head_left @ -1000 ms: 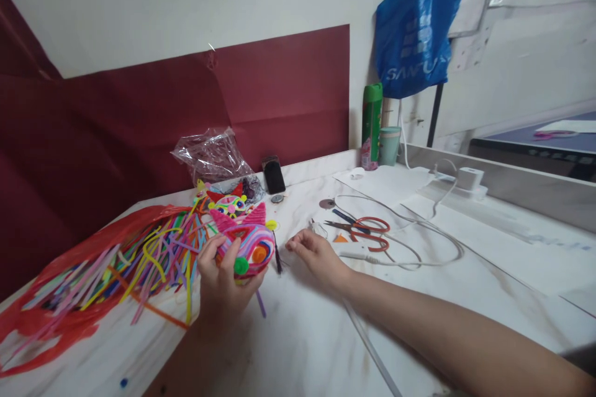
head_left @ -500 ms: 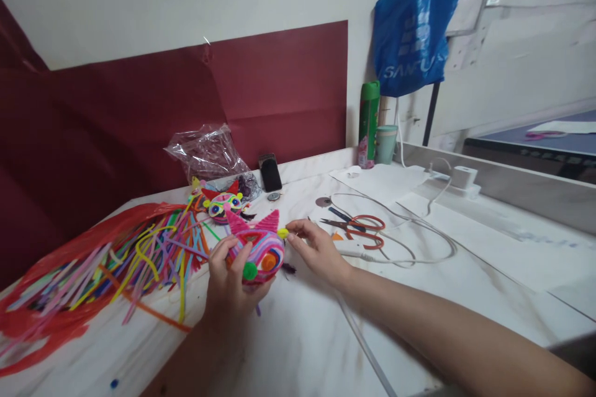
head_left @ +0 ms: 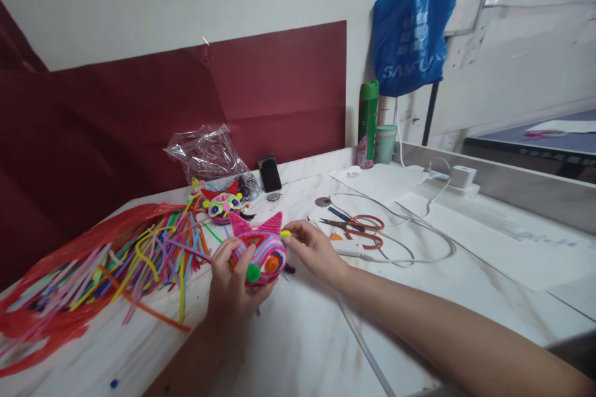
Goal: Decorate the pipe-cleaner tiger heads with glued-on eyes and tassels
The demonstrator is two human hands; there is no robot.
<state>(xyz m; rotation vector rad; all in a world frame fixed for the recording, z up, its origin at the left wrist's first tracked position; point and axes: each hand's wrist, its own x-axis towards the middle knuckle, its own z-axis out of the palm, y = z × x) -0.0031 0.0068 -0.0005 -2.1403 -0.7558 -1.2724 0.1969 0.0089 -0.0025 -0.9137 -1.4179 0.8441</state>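
Note:
A round pink, purple and blue striped craft face [head_left: 266, 252] with two pointed pink ears is held above the white table. My left hand [head_left: 235, 273] wraps round its left side and underside, fingers on its front near a green coil. A small yellow piece [head_left: 285, 234] sits at the right edge of the face, below the right ear. My right hand [head_left: 313, 248] pinches that yellow piece between thumb and forefinger. Behind, a similar finished-looking face with red ears [head_left: 224, 206] lies on the table.
Many coloured pipe cleaners [head_left: 153, 254] spread over a red plastic bag [head_left: 60, 339] at the left. Orange-handled scissors [head_left: 365, 223], a glue gun [head_left: 347, 247] and a looped cable [head_left: 442, 254] lie at the right. A phone [head_left: 270, 173] leans at the back.
The striped face has shifted slightly right and turned a little, with my left hand moving along with it. My right hand remains at the yellow piece.

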